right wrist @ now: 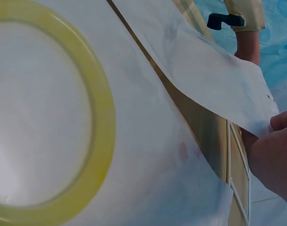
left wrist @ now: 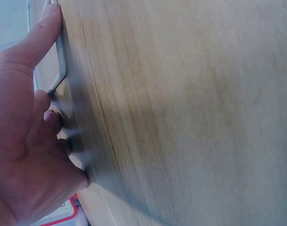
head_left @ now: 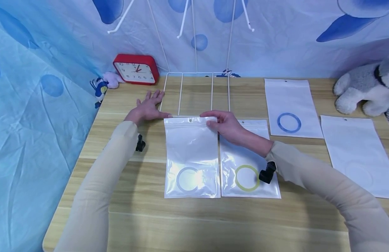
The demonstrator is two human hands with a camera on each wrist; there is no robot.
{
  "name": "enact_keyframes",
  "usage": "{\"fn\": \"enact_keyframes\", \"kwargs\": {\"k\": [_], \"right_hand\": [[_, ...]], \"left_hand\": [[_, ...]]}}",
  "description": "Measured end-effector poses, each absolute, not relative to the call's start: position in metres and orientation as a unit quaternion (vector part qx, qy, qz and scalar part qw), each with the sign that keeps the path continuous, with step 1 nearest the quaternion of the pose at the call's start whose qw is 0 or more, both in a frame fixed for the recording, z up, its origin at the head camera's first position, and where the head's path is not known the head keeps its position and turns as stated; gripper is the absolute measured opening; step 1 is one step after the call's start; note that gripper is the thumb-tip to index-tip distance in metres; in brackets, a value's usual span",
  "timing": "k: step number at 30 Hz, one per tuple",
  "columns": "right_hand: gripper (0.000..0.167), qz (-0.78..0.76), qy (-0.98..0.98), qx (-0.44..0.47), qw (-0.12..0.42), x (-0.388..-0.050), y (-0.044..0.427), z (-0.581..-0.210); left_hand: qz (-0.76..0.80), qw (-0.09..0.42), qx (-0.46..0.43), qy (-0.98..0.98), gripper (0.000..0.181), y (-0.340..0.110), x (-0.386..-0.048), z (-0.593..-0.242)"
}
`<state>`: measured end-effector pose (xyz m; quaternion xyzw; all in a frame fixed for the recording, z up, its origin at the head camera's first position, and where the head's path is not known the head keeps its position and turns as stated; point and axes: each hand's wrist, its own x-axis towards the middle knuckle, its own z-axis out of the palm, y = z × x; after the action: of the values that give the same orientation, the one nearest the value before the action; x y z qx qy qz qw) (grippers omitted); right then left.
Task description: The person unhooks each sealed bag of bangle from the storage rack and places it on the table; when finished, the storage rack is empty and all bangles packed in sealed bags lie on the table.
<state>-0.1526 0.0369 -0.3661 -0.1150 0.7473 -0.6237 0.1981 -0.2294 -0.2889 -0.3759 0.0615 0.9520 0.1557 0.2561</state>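
Note:
My right hand (head_left: 227, 126) pinches the top right corner of a white zip bag (head_left: 189, 147), thumb above and fingers beneath. A pale ring (head_left: 178, 179) shows through this bag's lower part. In the right wrist view the bag's held edge is lifted off the table. My left hand (head_left: 147, 107), fingers spread, rests at the left front corner of a white wire rack's base (head_left: 181, 91); its thumb touches the front wire. Beside the held bag lies another zip bag (head_left: 237, 154) with a yellow ring (right wrist: 103, 127), partly under my right wrist.
Two more white bags lie to the right, one with a blue ring (head_left: 278, 120), the other with a faint pale ring. A red clock (head_left: 155, 70) stands back left, a grey plush dog (head_left: 359, 87) back right. The rack's hooks (head_left: 183, 26) jut forward overhead.

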Motion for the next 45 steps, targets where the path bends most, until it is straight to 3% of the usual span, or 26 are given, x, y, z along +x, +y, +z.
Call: {"fn": "enact_keyframes", "kwargs": {"k": [17, 23, 45], "right_hand": [[0.020, -0.449, 0.842, -0.281, 0.108, -0.174, 0.034, -0.371], [0.019, -0.390, 0.868, -0.288, 0.107, -0.177, 0.031, -0.372], [0.010, -0.276, 0.916, -0.290, 0.015, -0.180, 0.029, -0.382]], "left_hand": [[0.164, 0.256, 0.065, 0.950, 0.111, -0.289, -0.228, -0.374], [0.163, 0.256, 0.065, 0.951, 0.111, -0.288, -0.228, -0.373], [0.158, 0.260, 0.058, 0.951, 0.113, -0.288, -0.229, -0.375]]}}
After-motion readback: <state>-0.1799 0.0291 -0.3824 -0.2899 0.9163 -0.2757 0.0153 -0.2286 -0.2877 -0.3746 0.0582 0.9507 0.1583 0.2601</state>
